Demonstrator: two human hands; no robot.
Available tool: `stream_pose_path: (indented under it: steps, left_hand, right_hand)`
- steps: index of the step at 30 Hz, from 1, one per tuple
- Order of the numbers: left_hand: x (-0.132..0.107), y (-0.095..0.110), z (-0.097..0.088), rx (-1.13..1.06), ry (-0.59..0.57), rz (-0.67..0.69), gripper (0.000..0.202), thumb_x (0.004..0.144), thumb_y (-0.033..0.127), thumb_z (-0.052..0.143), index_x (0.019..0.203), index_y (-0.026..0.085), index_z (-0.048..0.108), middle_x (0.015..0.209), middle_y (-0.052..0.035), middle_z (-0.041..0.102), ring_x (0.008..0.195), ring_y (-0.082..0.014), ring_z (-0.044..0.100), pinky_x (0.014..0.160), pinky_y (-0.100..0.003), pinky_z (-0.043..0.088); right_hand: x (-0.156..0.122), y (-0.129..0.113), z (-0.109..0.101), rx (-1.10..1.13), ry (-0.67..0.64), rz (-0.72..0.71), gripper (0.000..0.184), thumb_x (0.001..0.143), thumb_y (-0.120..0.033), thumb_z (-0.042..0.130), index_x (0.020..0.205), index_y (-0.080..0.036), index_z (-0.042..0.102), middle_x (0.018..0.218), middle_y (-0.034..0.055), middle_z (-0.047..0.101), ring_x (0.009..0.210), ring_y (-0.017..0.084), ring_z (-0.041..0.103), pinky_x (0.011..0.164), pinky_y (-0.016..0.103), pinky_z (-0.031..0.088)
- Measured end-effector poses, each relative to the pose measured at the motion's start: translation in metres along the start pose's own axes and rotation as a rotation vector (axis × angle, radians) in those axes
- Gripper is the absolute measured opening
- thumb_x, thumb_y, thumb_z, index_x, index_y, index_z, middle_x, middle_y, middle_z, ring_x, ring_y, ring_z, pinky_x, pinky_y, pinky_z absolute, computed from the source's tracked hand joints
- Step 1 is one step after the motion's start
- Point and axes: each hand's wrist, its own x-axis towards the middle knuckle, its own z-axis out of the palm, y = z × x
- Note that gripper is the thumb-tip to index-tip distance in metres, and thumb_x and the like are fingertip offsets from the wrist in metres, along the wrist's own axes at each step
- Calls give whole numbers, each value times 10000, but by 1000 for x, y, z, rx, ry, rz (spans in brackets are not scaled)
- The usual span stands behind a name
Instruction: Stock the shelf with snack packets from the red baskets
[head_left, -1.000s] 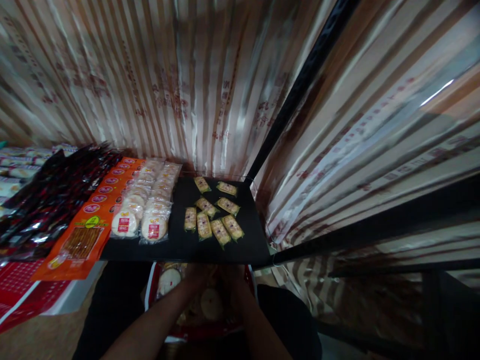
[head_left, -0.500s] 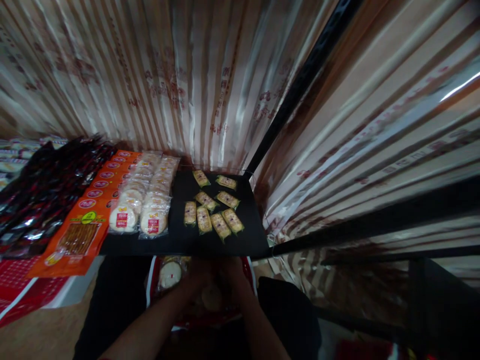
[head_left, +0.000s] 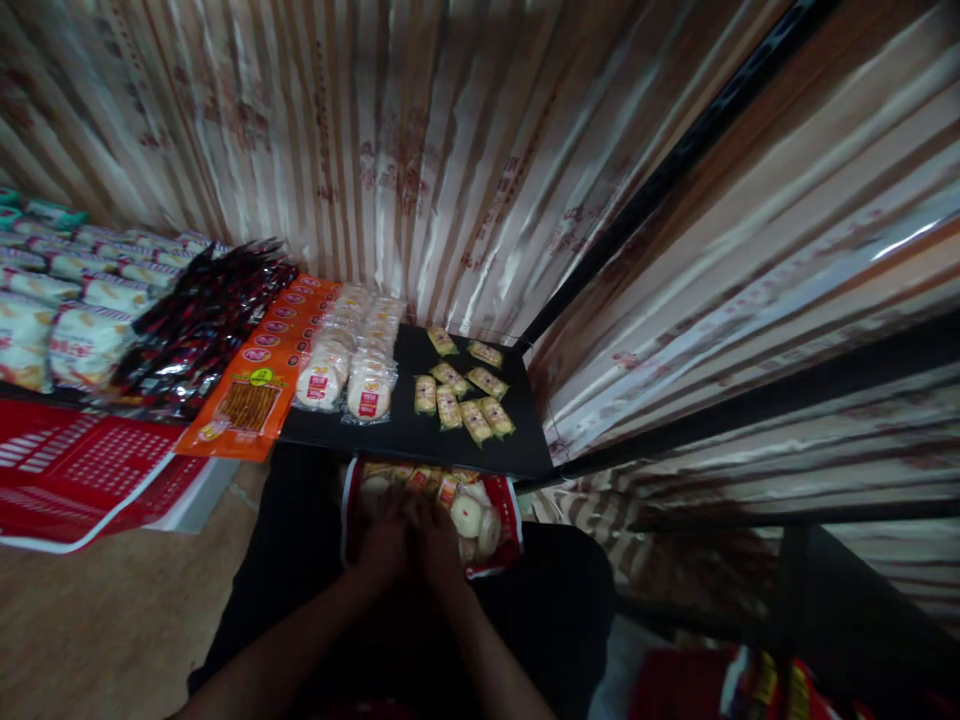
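Note:
A red basket (head_left: 510,505) with a white rim sits at my lap, just below the front edge of the black shelf (head_left: 401,440). It holds round white crackers in clear wrappers (head_left: 466,516) and small yellow-wrapped snacks (head_left: 424,480). My left hand (head_left: 385,540) and my right hand (head_left: 438,535) are close together over the basket's near side. Their fingers look curled inward and almost meet; dim light hides what lies between them. Several small yellow-wrapped snack bars (head_left: 450,408) lie loosely on the shelf, beyond my hands.
Left along the shelf are wrapped round crackers (head_left: 369,390), orange stick-snack bags (head_left: 251,400), dark shiny packets (head_left: 202,330) and white bags (head_left: 86,335). A red basket (head_left: 67,480) juts out below. Black metal posts (head_left: 645,200) and a plastic curtain (head_left: 450,150) bound the back and right.
The view has swung left, showing more white bags. My hands have drawn back toward me from deep under the shelf edge and are closer together; more of the basket's contents shows.

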Motion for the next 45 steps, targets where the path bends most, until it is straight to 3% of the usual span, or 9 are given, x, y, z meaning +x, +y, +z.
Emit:
stream_pose_path:
  steps: [4,7,12,17,24,29,36,41,45]
  left_hand:
    - [-16,-2,-12,-523,95,-237,329,713,102,452,965,160,656,1211,-108,598,1225,-239,450,1076,-438,277]
    - [-17,0,-17,-694,132,-359,209,769,234,445,766,159,640,919,-101,690,980,-235,613,921,-416,445]
    - [-19,5,-25,-970,190,-521,235,694,340,588,564,174,485,527,5,568,546,-149,612,599,-302,530]
    - [-31,11,-44,-1172,310,-561,231,608,258,681,604,174,466,577,35,554,548,-100,595,618,-267,531]
    - [-45,8,-73,-1274,437,-549,168,601,219,673,639,163,519,566,47,548,511,-85,558,522,-202,474]
    - [-49,5,-87,-1345,462,-515,88,659,178,602,689,166,521,600,38,575,560,-84,583,567,-195,487]
    - [-51,11,-80,-1395,412,-480,135,640,201,602,706,175,487,635,32,593,613,-92,606,647,-229,513]
    - [-53,2,-75,-1342,313,-490,275,517,206,668,747,171,521,661,3,623,591,-144,612,552,-254,496]
    - [-48,-7,-87,-1097,321,-412,395,528,227,633,914,169,570,875,-64,659,788,-195,629,667,-287,505]
  right_hand:
    - [-12,-6,-1,-80,-17,61,459,786,-116,476,1223,-219,571,1286,139,519,1183,288,471,973,401,371]
    - [-17,-12,-6,-68,33,39,536,765,-61,453,1246,-281,543,1369,100,447,1273,287,380,997,448,350]
    - [-27,-33,-16,4,166,-104,493,778,-81,462,1214,-287,568,1440,58,350,1351,273,240,1041,469,317]
    - [-34,-51,-24,69,189,-192,493,782,-84,443,1236,-241,551,1455,81,325,1366,266,204,1052,473,308]
    - [-41,-63,-52,446,-42,-294,722,720,-148,505,1405,-220,291,1427,89,377,1329,203,307,1084,418,269]
    - [-33,-70,-55,859,18,99,522,738,-328,563,1245,-227,496,1192,88,597,1126,226,544,937,391,443]
    - [-27,-80,-42,1418,61,492,636,591,-413,722,1150,-203,501,763,3,669,694,168,647,657,288,525]
    - [-15,-72,-51,1359,97,381,609,640,-370,657,1212,-228,503,747,-11,660,667,167,631,626,276,511]
    - [-3,-64,-70,1108,18,112,514,733,-378,583,1227,-246,537,1100,61,648,1037,231,588,882,367,470]
